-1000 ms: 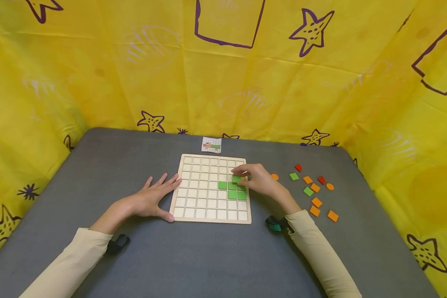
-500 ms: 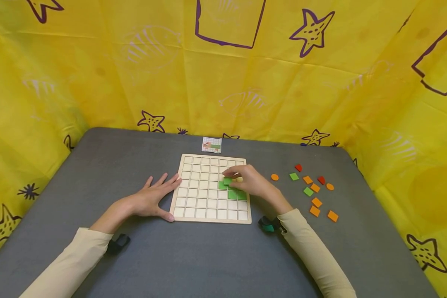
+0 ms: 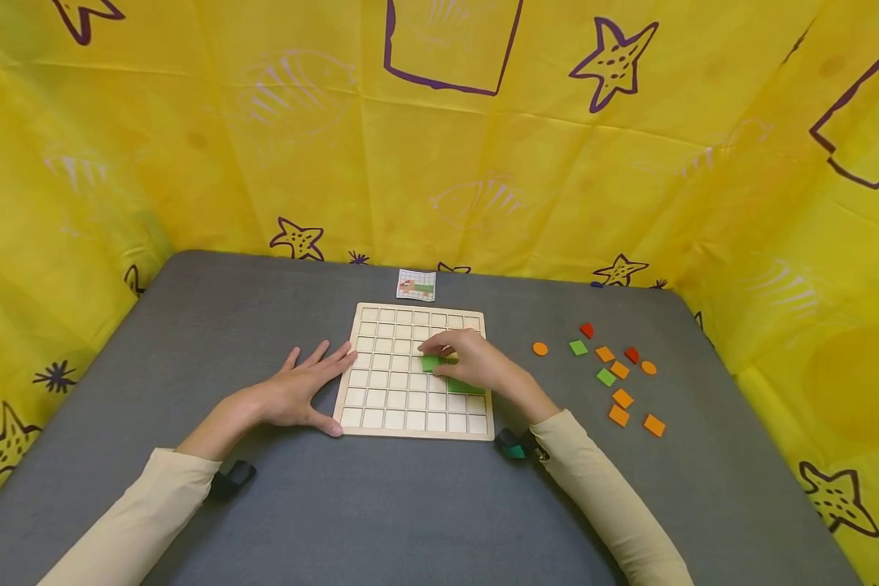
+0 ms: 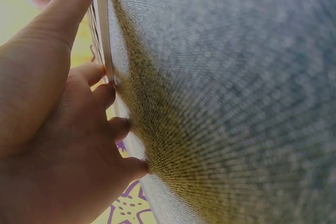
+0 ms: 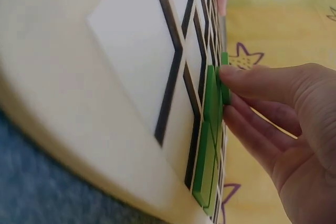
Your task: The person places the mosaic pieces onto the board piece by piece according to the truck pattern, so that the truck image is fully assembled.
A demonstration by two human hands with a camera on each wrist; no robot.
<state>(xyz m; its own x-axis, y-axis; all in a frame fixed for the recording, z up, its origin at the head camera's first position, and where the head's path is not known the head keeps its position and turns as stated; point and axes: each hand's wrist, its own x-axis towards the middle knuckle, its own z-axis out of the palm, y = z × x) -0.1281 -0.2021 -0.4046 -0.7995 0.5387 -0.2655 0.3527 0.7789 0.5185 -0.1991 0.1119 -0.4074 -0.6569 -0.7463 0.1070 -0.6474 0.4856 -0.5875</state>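
Landmark: wooden grid board (image 3: 373, 397), one, lying on the grey desk (image 3: 381, 505).
Tile in hand: green tile (image 3: 430, 364), one, over the board right of its middle; whether it touches the board, cannot tell.
Right fingers: thumb and fingertips clamped on that tile; right hand (image 3: 476, 358) reaches in across the board's right edge.
Key relation: tile lies at the right fingertips, on their left side; looks square, so no long axis to note. Right hand nearer; left well apart, across the board.
Left fingers: spread apart, touching the board's left edge; thumb of the left hand (image 3: 293, 396) by the near-left corner.
Green tiles on board (image 3: 465, 386): two plain, nearer than the right hand; others partly covered, total uncertain.
Loose, right of board: orange squares (image 3: 654, 425), five; orange discs (image 3: 540, 348), two; green squares (image 3: 578, 347), two; red pieces (image 3: 632, 355), two.
Beyond far edge: picture card (image 3: 416, 286), one; patterned yellow cloth (image 3: 410, 155) behind.
Near side: dark wrist straps (image 3: 231, 480), one at each wrist.
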